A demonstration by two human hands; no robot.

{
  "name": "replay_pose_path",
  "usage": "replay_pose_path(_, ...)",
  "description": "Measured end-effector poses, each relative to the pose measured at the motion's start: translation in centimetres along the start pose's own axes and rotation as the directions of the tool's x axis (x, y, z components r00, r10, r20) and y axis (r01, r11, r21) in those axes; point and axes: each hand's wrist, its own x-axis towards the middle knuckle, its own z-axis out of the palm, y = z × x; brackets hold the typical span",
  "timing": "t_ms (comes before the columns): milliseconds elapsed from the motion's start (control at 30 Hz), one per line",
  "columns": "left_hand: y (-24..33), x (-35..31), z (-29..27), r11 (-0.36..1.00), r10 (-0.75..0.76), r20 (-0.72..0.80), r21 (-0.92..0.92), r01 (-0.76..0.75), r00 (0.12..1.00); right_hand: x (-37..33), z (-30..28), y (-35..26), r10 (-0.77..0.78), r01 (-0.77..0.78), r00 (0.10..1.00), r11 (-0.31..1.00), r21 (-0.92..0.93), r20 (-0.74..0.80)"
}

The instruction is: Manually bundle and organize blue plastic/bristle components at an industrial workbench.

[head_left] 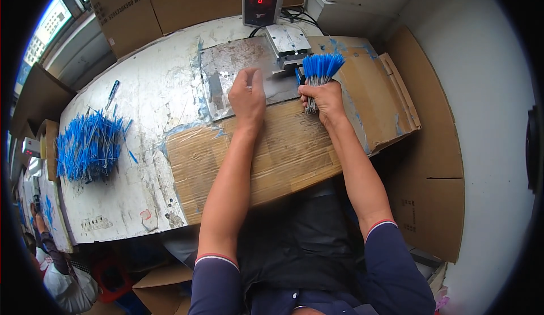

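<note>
My right hand [324, 98] is closed around a bundle of thin metal wires with blue tips [322, 68], the blue ends fanned upward and the wire ends below the fist. To its left, my left hand [247, 96] hovers over the metal plate [224, 60], fingers curled together. Slight blur hides whatever the left fingers may hold. Just behind the bundle stands a small metal fixture [288, 41], its front partly covered by the bundle. On the table's left lies a large heap of similar blue-tipped wires [90, 148].
Behind the fixture stands a box with a red digital display [263, 0], with black cables [300, 15] beside it. Flattened cardboard [255, 150] covers the table's front. A blue pen-like tool [113, 94] lies near the heap. Another person [62, 278] is at far left.
</note>
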Motion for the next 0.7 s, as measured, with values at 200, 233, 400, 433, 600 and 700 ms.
replay_pose_path(200, -1.3, 0.2, -0.1, 0.997, 0.071, -0.044, 0.022, -0.07, 0.997, 0.6, 0.6, 0.2, 0.004, -0.006, 0.999, 0.999, -0.052, -0.035)
replay_pose_path(233, -1.2, 0.2, -0.1, 0.997, 0.069, -0.046, 0.019, -0.068, 0.997, 0.6, 0.6, 0.2, 0.019, -0.022, 0.999, 0.998, -0.055, -0.047)
replay_pose_path(400, -0.6, 0.0, -0.2, 0.978, 0.188, -0.087, 0.112, -0.178, 0.978, 0.4, 0.6, 0.0, 0.01, -0.011, 0.999, 0.999, -0.039, -0.038)
replay_pose_path(433, -0.5, 0.0, -0.2, 0.978, 0.187, -0.088, 0.112, -0.177, 0.978, 0.3, 0.5, -0.1, 0.01, -0.012, 0.999, 0.999, -0.035, -0.036)
replay_pose_path(600, 0.3, -0.1, -0.1, 0.912, 0.31, -0.103, 0.314, -0.265, 0.945, 0.8, 0.2, 0.2, 0.016, -0.017, 0.999, 0.998, -0.055, -0.028)
replay_pose_path(700, 0.5, 0.0, 0.1, 0.844, 0.447, -0.075, 0.366, -0.393, 0.891, 0.7, 0.5, 0.4, 0.016, -0.018, 0.998, 0.999, -0.038, -0.056)
